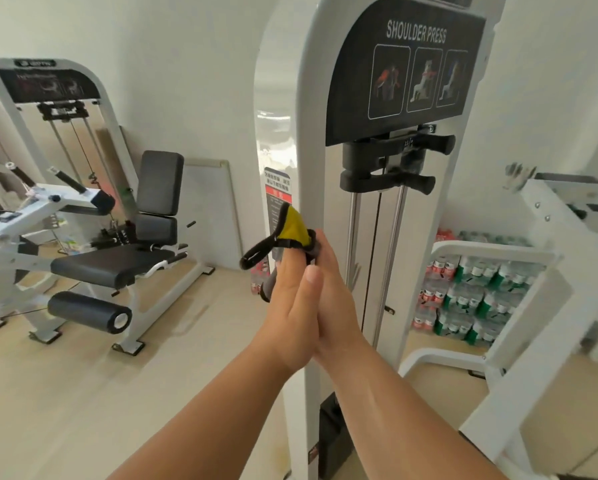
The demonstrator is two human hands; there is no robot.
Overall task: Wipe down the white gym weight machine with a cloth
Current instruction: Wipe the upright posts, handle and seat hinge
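Straight ahead in the head view, close to the camera, stands the tall white gym weight machine (311,168). Its rounded steel upright fills the middle of the picture. A black placard (405,64) near its top reads "SHOULDER PRESS" above three small exercise drawings. Under the placard sits a black weight block (387,164), and two chrome guide rods (399,254) run down from it. A printed warning sticker (277,188) is stuck on the upright's left side face.

Both forearms reach up from the bottom edge and meet in front of that upright. The left hand (290,303) and the right hand (339,292) are pressed palm to palm. Their fingers are straight and close together, pointing up, and the left thumb lies along the seam between the hands. A yellow and grey cloth with black trim (292,230) is sandwiched between the fingertips. Its yellow part sticks out above them, a black loop hangs out to the left, and a grey end shows below the left fingers. The cloth sits just in front of the sticker; whether it touches the machine cannot be told.

To the left, well apart, is a second white machine with a black padded seat (117,261) and a black roller pad (89,311). It stands on the pale floor (65,393). Behind the guide rods on the right, shrink-wrapped packs of bottled drinks (474,296) are stacked beside a white tubular frame (533,271).
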